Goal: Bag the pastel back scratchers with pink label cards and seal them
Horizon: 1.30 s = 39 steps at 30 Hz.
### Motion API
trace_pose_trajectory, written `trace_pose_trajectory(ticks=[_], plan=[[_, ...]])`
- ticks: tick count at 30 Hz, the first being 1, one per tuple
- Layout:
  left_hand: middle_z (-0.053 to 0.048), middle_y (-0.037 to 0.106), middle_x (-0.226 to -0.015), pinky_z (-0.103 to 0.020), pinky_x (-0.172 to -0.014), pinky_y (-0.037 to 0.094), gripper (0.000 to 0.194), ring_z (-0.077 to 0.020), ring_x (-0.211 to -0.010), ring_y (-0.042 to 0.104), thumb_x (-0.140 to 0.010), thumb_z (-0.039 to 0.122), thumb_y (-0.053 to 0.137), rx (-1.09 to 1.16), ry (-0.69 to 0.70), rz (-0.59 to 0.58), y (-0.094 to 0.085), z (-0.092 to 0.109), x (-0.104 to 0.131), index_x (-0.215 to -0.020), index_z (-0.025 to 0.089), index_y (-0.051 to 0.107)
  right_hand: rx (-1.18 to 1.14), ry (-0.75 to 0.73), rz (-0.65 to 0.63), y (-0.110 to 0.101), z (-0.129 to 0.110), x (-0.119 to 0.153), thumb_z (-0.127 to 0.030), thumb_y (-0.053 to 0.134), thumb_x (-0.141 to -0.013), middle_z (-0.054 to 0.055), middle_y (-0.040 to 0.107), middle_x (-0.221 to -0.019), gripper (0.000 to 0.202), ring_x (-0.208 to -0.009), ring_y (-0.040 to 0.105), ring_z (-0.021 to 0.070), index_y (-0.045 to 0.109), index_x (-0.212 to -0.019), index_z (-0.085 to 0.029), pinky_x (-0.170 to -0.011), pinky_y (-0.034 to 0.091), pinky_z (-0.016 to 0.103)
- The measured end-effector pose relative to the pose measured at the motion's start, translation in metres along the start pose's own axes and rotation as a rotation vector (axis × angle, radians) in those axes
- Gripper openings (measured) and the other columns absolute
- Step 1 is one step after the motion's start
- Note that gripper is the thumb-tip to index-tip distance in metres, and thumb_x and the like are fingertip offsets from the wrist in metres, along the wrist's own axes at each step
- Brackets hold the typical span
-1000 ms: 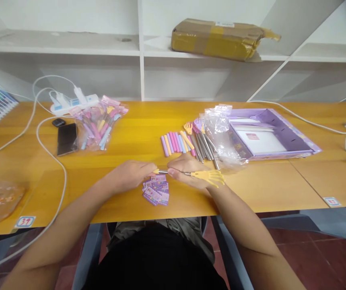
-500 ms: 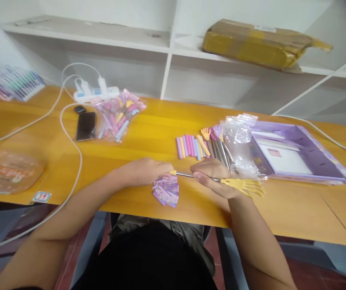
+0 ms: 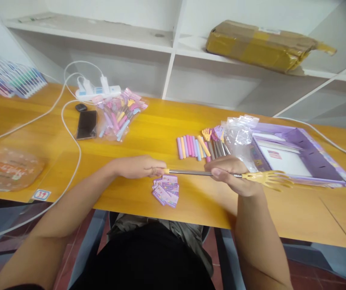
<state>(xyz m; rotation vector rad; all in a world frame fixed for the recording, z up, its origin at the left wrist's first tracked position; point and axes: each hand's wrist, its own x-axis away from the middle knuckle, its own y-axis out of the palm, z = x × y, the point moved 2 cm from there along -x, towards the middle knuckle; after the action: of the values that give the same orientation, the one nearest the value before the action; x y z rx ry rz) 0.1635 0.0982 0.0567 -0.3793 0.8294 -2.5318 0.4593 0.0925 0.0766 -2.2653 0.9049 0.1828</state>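
Observation:
A yellow back scratcher [image 3: 188,172] with a metal rod is held level between my hands, its claw-shaped head pointing right. My left hand [image 3: 139,166] is closed round the yellow handle end, most of which is hidden in the fist. My right hand [image 3: 230,174] grips the rod just short of the yellow head. Below the rod lies a loose pile of purple printed cards [image 3: 166,191]. Beyond my hands, pink, purple, yellow and blue handle tubes [image 3: 191,148] lie in a row beside several metal rods with hand-shaped heads [image 3: 217,141].
Clear plastic bags [image 3: 239,131] lie against an open purple box [image 3: 324,155] at the right. Bagged back scratchers [image 3: 121,117], a phone [image 3: 87,125] and a power strip [image 3: 112,92] are at the left. A white cable [image 3: 79,161] crosses the table. A taped carton [image 3: 263,46] sits on the shelf.
My right hand has moved to the right with the scratcher's head, and more of the metal rod shows between my hands. My left hand has shifted slightly left, still gripping the handle.

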Motion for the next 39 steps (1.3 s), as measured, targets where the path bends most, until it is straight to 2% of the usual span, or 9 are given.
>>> trace_pose_trajectory(ticks=[4,7,9,14,19,21,27,33,39], plan=[[0.0,0.056,-0.08,-0.029,-0.069,0.043,0.041,-0.0158,-0.072,0.052,-0.112,0.053,0.042,0.058,-0.027,-0.035,-0.01,-0.005,0.011,-0.086,0.022,0.052,-0.061,-0.038,0.095,-0.019,0.006,0.02,-0.037,0.051,-0.111,-0.004,0.031,-0.054,0.052,-0.047,0.032,0.0122,0.033,-0.063,-0.023,-0.052,0.028,0.035],[0.001,0.051,-0.078,-0.027,-0.065,0.042,0.043,-0.0147,-0.069,0.048,-0.109,0.059,0.046,0.142,-0.153,0.107,-0.026,-0.016,0.023,-0.086,0.023,0.049,-0.207,-0.138,0.522,-0.056,0.014,0.045,-0.045,0.062,-0.101,-0.005,0.017,-0.046,0.063,-0.038,0.021,0.0109,0.023,-0.057,-0.024,-0.043,0.02,0.037],[0.003,0.046,-0.077,-0.027,-0.059,0.038,0.044,-0.0137,-0.064,0.044,-0.109,0.062,0.044,0.213,-0.229,0.264,-0.033,-0.021,0.027,-0.087,0.024,0.046,-0.247,-0.076,0.819,-0.081,0.024,0.056,-0.048,0.069,-0.089,-0.006,0.01,-0.05,0.067,-0.043,0.011,0.0104,0.016,-0.057,-0.023,-0.043,0.011,0.038],[0.002,0.048,-0.078,-0.028,-0.065,0.042,0.048,-0.0145,-0.069,0.046,-0.11,0.063,0.041,0.105,-0.152,0.384,-0.024,-0.018,0.017,-0.084,0.023,0.046,-0.213,0.054,1.112,-0.104,0.047,0.05,-0.043,0.071,-0.07,0.002,0.042,-0.073,0.041,-0.056,0.036,0.0127,0.036,-0.056,-0.026,-0.051,0.022,0.036],[0.003,0.048,-0.077,-0.029,-0.065,0.039,0.048,-0.0143,-0.067,0.046,-0.11,0.063,0.04,0.024,-0.178,0.446,-0.021,-0.019,0.016,-0.085,0.023,0.046,0.054,0.159,1.341,-0.1,0.068,0.047,-0.044,0.076,-0.074,0.003,0.056,-0.071,0.038,-0.056,0.045,0.0148,0.041,-0.069,-0.029,-0.053,0.03,0.034],[0.003,0.049,-0.076,-0.029,-0.065,0.039,0.048,-0.0144,-0.067,0.046,-0.11,0.063,0.04,0.002,-0.189,0.491,-0.023,-0.022,0.017,-0.085,0.023,0.046,0.321,0.292,1.262,-0.093,0.073,0.047,-0.046,0.075,-0.081,0.004,0.059,-0.069,0.035,-0.06,0.052,0.0181,0.045,-0.074,-0.029,-0.058,0.039,0.035],[0.002,0.056,-0.079,-0.03,-0.07,0.041,0.048,-0.0161,-0.071,0.052,-0.111,0.063,0.037,-0.02,-0.212,0.523,-0.018,-0.028,0.011,-0.092,0.022,0.053,0.721,0.713,0.542,-0.064,0.099,0.034,-0.055,0.062,-0.1,0.004,0.063,-0.071,0.032,-0.064,0.056,0.0218,0.052,-0.093,-0.025,-0.069,0.043,0.036],[0.001,0.059,-0.082,-0.03,-0.073,0.043,0.046,-0.0168,-0.074,0.056,-0.111,0.06,0.041,-0.039,-0.213,0.497,-0.014,-0.031,0.005,-0.089,0.022,0.054,0.822,0.707,0.416,-0.059,0.117,0.025,-0.05,0.056,-0.107,0.008,0.064,-0.073,0.03,-0.062,0.052,0.0224,0.053,-0.098,-0.022,-0.066,0.036,0.034],[-0.001,0.055,-0.086,-0.032,-0.077,0.043,0.045,-0.0178,-0.081,0.057,-0.105,0.056,0.053,-0.178,-0.176,0.61,-0.02,-0.031,0.003,-0.083,0.019,0.066,0.933,0.761,0.314,-0.052,0.108,0.015,-0.03,0.053,-0.104,0.018,0.069,-0.11,0.016,-0.084,0.063,0.0266,0.064,-0.101,-0.018,-0.077,0.043,0.036]])
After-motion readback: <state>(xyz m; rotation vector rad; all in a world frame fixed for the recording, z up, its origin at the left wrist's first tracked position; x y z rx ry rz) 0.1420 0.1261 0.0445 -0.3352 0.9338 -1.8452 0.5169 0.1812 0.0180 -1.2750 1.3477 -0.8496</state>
